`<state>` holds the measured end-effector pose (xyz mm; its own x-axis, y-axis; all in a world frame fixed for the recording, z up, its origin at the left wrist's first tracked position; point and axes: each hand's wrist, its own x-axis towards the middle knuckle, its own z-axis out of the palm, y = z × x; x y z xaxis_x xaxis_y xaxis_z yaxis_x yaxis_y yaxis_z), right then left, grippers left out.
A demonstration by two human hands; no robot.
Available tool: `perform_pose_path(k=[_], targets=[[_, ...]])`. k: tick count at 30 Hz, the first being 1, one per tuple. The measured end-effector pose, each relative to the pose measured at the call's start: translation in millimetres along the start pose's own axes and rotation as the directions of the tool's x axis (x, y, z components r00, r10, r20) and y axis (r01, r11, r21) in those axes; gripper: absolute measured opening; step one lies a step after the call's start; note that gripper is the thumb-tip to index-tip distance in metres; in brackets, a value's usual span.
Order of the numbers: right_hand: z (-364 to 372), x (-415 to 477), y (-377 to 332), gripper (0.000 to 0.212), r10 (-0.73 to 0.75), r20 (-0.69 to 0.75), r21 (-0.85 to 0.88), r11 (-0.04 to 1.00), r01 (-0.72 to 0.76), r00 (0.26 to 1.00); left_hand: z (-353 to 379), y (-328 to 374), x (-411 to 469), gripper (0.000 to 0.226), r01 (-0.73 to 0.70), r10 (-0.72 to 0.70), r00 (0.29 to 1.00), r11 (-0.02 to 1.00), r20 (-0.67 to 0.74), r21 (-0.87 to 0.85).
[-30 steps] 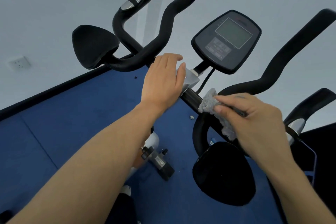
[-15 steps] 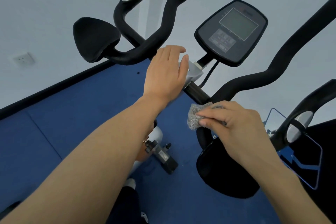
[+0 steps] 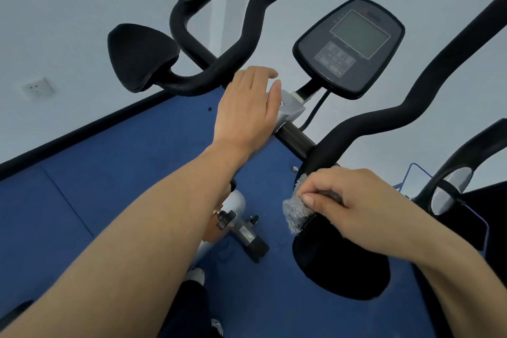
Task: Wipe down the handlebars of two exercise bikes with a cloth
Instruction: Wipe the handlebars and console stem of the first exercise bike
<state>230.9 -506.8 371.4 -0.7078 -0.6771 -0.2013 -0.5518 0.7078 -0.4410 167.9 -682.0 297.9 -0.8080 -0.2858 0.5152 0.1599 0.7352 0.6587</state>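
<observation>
Right hand (image 3: 354, 208), pinching cloth (image 3: 296, 211), slid down handlebar (image 3: 323, 156) to elbow pad (image 3: 340, 263); left hand (image 3: 247, 110) open, still bracing stem. Right side nearly wiped.

I am wearing nothing on either forearm: both are showing bare from the frame edge down to the wrist, with no sleeve, watch or band. My left hand (image 3: 247, 110) and my right hand (image 3: 354, 206) are going ungloved and ringless, and the nails on my right fingers (image 3: 308, 198) are looking short and unpainted. Below my left forearm, dark trousers (image 3: 192, 307) and a pale shoe (image 3: 197, 274) are showing.
</observation>
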Motion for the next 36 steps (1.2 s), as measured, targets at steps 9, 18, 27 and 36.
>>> perform_pose_path(k=[9,18,27,36], targets=[[-10,10,1,0.023,0.031,0.031,0.222,0.974,-0.037,0.999,-1,0,1,0.028,-0.011,0.011,1.0,1.0,0.028,0.006],[13,-48,12,0.018,0.21,-0.695,0.287,0.958,-0.002,0.687,0,4,-1,0.035,-0.046,0.045,0.998,0.999,0.039,0.025],[7,-43,30,0.02,0.412,-0.743,0.455,0.889,-0.053,0.528,0,3,-1,0.035,-0.068,0.066,0.996,0.997,0.06,0.031],[32,-75,43,0.019,0.485,-0.522,0.352,0.872,-0.341,0.702,2,0,-1,0.034,-0.077,0.076,0.996,0.997,0.05,0.011]])
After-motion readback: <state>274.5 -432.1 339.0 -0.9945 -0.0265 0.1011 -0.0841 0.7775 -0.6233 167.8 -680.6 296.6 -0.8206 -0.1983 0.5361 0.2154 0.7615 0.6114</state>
